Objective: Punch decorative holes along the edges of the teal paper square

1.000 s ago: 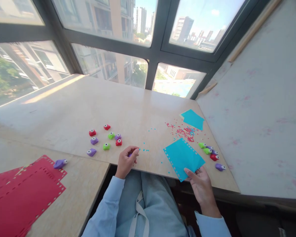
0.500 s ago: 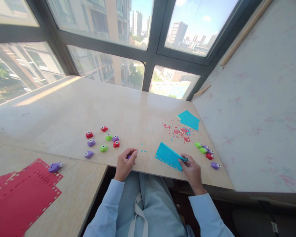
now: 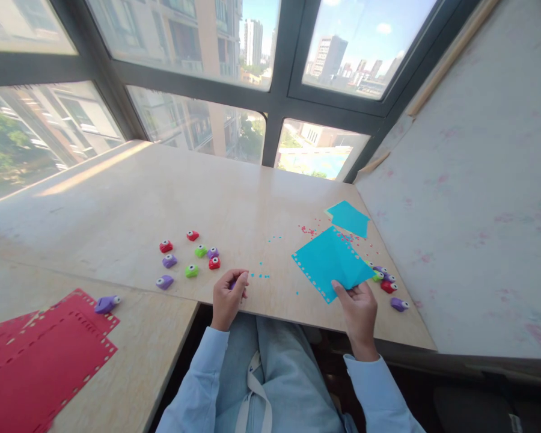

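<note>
Between thumb and fingers, my right hand (image 3: 357, 304) holds a sheet of blue paper (image 3: 327, 258) by its near corner. Small punched holes run along two of the sheet's edges. My left hand (image 3: 229, 296) is closed round a purple craft punch (image 3: 232, 285), mostly hidden by the fingers, at the table's front edge. A few blue paper bits (image 3: 260, 276) lie on the table just right of that hand. Left of it stand several red, green and purple craft punches (image 3: 192, 270).
Red punched sheets (image 3: 49, 355) lie on the left, a purple punch (image 3: 107, 304) on their corner. More blue paper (image 3: 349, 218) lies at the back right, by red paper bits (image 3: 307, 230). Other punches (image 3: 389, 287) stand near the right edge, beside the wall (image 3: 491, 210).
The blue paper was folded over; now it is opened out into a wider sheet, raised and turned, covering many red bits. My left hand has barely moved.
</note>
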Demonstrator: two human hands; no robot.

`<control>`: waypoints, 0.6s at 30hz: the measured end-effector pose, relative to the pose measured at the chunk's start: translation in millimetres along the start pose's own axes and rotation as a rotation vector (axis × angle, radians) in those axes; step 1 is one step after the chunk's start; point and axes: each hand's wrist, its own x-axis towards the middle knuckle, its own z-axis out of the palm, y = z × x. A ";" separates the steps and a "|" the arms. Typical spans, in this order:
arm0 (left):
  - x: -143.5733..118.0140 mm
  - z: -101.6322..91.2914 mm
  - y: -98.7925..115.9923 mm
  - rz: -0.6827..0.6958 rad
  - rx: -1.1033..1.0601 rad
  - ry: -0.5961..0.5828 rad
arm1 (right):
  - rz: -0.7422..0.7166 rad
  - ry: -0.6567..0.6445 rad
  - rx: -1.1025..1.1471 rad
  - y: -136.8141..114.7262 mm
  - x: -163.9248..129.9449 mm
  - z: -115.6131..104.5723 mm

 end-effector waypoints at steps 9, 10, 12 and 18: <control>-1.9 -1.6 0.3 -0.019 -0.272 0.144 | 0.023 -0.288 -0.101 1.8 -57.4 97.4; -2.4 -1.5 1.4 -0.023 -0.257 0.139 | -0.009 -0.289 -0.145 4.1 -58.1 101.5; -3.5 -1.3 3.2 -0.028 -0.218 0.130 | -0.084 -0.264 -0.231 9.7 -55.4 102.5; -3.7 -2.5 -1.5 -0.033 -0.235 0.146 | -0.188 -0.094 -0.382 25.1 -18.4 60.8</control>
